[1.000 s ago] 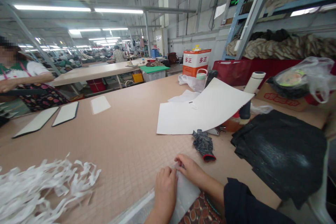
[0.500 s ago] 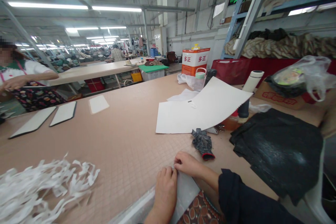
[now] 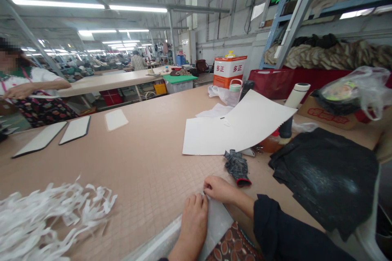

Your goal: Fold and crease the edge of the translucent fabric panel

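My left hand lies palm down on a pale grey sheet at the table's near edge, its fingers side by side and stretched forward. Just beyond those fingertips, my right hand is closed in a pinch at the sheet's far corner. Whatever sits between its thumb and finger is too small to make out. A dark grey knitted glove with a red cuff rests just past my right hand. Below the sheet shows a brown patterned cloth.
A large white board leans on items at the back right. Black sheets lie to the right, white strips at the near left. White panels lie along the far edge, near a co-worker. A tin stands behind.
Both my hands stay almost in place, with the right still pinched. The view has shifted slightly. At the left, the co-worker's arms have moved.
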`<state>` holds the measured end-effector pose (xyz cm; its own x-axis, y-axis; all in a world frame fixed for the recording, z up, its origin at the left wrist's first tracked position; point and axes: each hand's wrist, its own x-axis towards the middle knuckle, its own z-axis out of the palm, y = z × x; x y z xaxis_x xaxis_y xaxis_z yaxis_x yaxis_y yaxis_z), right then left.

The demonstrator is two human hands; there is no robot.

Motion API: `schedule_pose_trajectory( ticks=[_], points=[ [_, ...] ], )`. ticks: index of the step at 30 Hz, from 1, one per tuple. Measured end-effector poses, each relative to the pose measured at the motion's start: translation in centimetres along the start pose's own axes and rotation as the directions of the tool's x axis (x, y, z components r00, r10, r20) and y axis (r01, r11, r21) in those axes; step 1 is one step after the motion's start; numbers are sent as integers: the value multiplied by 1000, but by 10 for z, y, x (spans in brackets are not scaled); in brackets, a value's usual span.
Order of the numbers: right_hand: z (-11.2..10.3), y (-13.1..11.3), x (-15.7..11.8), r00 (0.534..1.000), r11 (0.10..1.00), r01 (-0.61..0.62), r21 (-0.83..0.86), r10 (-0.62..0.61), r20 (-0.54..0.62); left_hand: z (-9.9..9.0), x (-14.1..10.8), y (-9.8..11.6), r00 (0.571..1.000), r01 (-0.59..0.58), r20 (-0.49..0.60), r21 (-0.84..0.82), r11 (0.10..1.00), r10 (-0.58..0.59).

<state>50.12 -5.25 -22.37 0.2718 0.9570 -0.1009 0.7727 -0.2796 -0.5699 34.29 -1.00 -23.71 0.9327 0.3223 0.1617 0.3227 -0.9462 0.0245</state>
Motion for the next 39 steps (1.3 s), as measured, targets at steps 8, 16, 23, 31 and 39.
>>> schedule_pose_trajectory(
  ticks=[8, 16, 23, 31, 39],
  points=[
    [-1, -6, -2, 1000, 999, -12, -37, 12, -5, 1, -1, -1, 1000, -8, -9, 6, 1000, 8],
    [2, -8, 4, 999, 998, -38, -43, 39, 8, 1, -1, 0, 1000, -9, -18, 24, 1000, 9],
    [4, -10, 5, 998, 997, -68, -46, 68, -14, -2, 0, 1, 999, -6, -45, 33, 999, 7],
    [7, -18, -10, 990, 1000, -9, -1, 9, -141, -4, 0, -3, 992, 127, -2, -132, 983, -129],
    [26, -16, -34, 979, 991, 130, 44, -121, -165, -19, -7, -22, 942, 335, 163, -370, 866, -295]
  ],
)
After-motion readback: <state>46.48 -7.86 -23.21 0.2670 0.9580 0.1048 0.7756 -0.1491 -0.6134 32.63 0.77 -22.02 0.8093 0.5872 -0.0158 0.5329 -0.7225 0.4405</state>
